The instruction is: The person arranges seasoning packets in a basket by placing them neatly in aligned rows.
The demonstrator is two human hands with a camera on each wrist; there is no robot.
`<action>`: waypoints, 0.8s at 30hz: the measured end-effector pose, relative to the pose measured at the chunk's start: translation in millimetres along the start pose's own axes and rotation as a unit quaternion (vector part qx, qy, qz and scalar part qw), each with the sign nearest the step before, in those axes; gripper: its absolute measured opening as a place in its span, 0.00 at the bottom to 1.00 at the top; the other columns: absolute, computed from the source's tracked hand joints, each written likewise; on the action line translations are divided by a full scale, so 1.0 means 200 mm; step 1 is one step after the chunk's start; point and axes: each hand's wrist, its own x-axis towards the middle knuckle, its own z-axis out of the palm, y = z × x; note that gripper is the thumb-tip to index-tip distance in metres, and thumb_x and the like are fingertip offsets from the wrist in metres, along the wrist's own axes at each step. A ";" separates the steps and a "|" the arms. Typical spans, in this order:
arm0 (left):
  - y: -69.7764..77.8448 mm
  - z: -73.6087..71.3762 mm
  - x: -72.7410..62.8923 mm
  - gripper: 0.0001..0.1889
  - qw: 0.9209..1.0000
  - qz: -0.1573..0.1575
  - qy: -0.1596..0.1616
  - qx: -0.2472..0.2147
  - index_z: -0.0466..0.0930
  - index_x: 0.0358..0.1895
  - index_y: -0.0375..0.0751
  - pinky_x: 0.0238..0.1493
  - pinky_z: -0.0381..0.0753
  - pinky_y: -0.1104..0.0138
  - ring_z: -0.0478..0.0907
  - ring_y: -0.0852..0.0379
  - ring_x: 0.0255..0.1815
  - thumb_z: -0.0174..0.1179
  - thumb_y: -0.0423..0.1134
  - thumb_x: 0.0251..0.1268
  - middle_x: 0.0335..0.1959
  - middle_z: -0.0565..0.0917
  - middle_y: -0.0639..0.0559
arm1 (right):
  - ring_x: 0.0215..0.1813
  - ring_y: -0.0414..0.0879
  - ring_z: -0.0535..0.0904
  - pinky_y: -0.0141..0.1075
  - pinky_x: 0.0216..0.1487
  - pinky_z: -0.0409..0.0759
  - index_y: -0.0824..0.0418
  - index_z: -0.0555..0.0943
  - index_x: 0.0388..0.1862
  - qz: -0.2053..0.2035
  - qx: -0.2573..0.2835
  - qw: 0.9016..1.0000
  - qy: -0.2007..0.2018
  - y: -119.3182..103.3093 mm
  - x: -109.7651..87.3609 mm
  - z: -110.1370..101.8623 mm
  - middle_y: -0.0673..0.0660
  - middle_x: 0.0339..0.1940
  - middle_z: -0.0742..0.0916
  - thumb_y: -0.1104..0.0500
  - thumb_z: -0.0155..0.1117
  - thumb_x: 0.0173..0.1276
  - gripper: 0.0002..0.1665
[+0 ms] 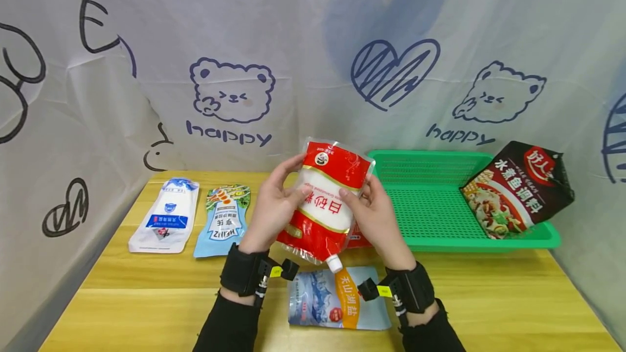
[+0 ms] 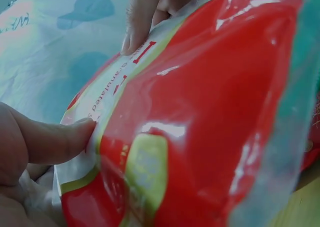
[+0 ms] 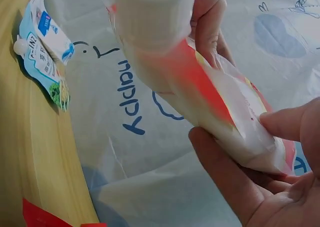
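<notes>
Fingers (image 3: 225, 177) and thumbs of both the left hand (image 1: 269, 211) and the right hand (image 1: 379, 219) grip a red-and-white sugar pouch (image 1: 325, 208) by its two long sides. It is held up over the wooden table (image 1: 161, 297), roughly in front of the person. From where I stand, its long axis slants from far right to near left, with the printing upside down to the person. The stubby white cap (image 1: 335, 263) sits at one corner of the near end, pointing back toward the person and a little to the right.

Glossy, flexible film wraps a plump body, with clear crinkled margins round the edges, gold curves and a pale middle band. Both thumbs press on that band from above; other fingers curl beneath it, so the pouch lies sandwiched between them, the cap clear of either hand.

Below it lies a flat blue salt packet (image 1: 313, 303). A pale blue Heinz pouch (image 1: 225, 227) and a white packet (image 1: 166, 213) lie to the left; a green plastic basket (image 1: 425, 216) of mesh-like weave stands right, a dark seasoning packet (image 1: 520, 189) propped in its far-right end.
</notes>
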 end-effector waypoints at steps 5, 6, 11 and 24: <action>0.00 -0.01 0.01 0.33 1.000 -0.007 -0.010 -0.010 0.66 0.78 0.54 0.42 0.90 0.56 0.88 0.41 0.43 0.60 0.26 0.75 0.74 0.70 0.53 | 0.54 0.59 0.87 0.44 0.47 0.89 0.62 0.63 0.77 -0.003 0.016 1.000 0.013 0.00 0.00 0.01 0.64 0.64 0.83 0.59 0.68 0.75 0.37; 0.00 -0.01 0.01 0.34 1.000 -0.010 -0.011 -0.012 0.66 0.78 0.54 0.42 0.90 0.55 0.88 0.41 0.44 0.60 0.26 0.74 0.75 0.69 0.52 | 0.55 0.59 0.87 0.43 0.48 0.89 0.63 0.64 0.77 -0.004 0.019 1.000 0.014 0.00 0.00 0.01 0.64 0.64 0.83 0.59 0.68 0.75 0.37; 0.00 -0.01 0.01 0.35 0.999 -0.032 -0.014 -0.012 0.64 0.79 0.58 0.46 0.89 0.55 0.86 0.42 0.52 0.60 0.28 0.75 0.76 0.68 0.50 | 0.54 0.59 0.87 0.40 0.47 0.89 0.64 0.66 0.76 -0.015 0.035 0.999 0.021 0.00 -0.01 0.01 0.65 0.63 0.84 0.62 0.67 0.75 0.34; -0.01 -0.04 0.01 0.38 0.998 -0.051 -0.047 0.012 0.57 0.83 0.52 0.50 0.88 0.56 0.82 0.41 0.57 0.63 0.37 0.75 0.75 0.70 0.43 | 0.50 0.48 0.86 0.34 0.46 0.88 0.67 0.67 0.70 -0.041 0.064 0.996 0.048 -0.02 -0.03 0.01 0.66 0.62 0.84 0.65 0.66 0.75 0.29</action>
